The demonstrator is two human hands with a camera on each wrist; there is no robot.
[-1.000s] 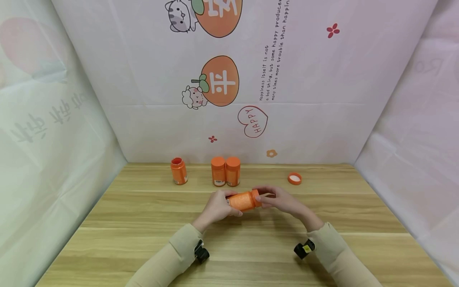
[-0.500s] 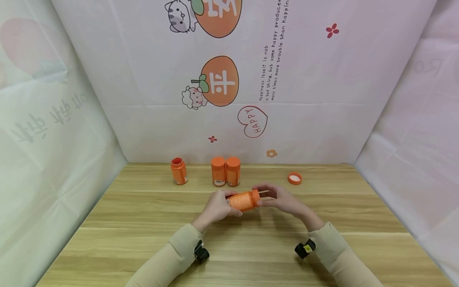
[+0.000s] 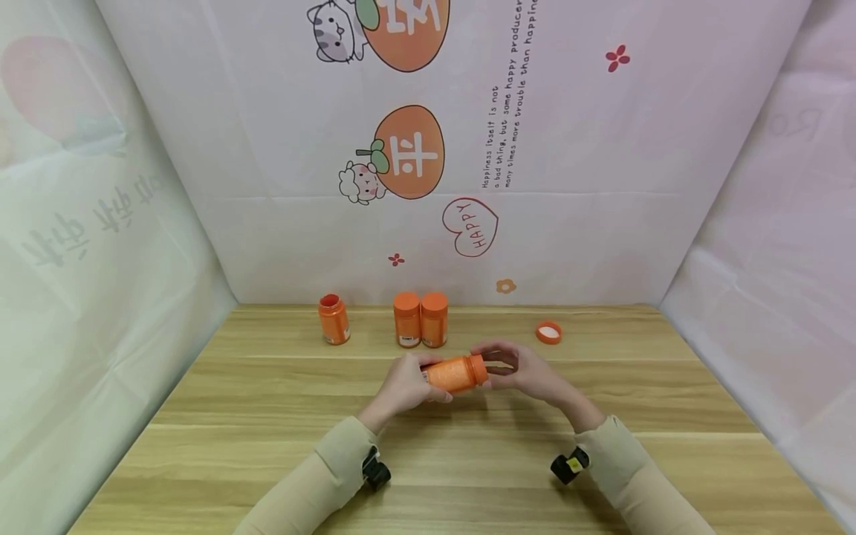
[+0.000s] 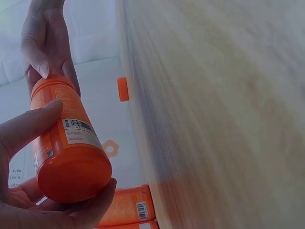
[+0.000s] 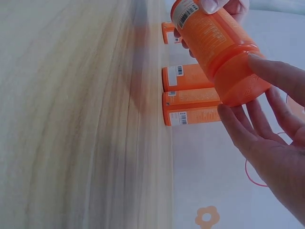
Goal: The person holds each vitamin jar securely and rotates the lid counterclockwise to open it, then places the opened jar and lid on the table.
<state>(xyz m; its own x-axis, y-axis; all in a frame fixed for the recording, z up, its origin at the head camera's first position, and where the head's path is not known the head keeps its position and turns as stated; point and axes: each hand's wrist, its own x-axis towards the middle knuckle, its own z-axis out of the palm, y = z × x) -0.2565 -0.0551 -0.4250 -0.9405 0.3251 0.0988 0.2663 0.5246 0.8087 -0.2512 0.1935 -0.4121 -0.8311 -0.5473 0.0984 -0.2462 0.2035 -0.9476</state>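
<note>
My left hand (image 3: 404, 385) grips the body of an orange bottle (image 3: 449, 374), tilted nearly on its side above the table. Its base and barcode label face the left wrist view. An orange screw cap (image 5: 242, 78) sits on the bottle's neck, pointing right. Around that cap are the thumb and fingertips of my right hand (image 3: 528, 373), pinching it from opposite sides in the right wrist view. The palm of this hand stays apart from the cap. Part of the bottle's lower end is hidden by my left fingers in the head view.
Two capped orange bottles (image 3: 407, 321) stand side by side at the back of the wooden table (image 3: 441, 461). Left of them is an uncapped orange bottle (image 3: 335, 324). A loose orange cap (image 3: 549, 334) lies at the back right, its white inside upward. A printed white sheet (image 3: 568, 223) hangs behind.
My right thumb and fingers have shifted slightly around the cap. My left hand and the bottle keep nearly the same place.
</note>
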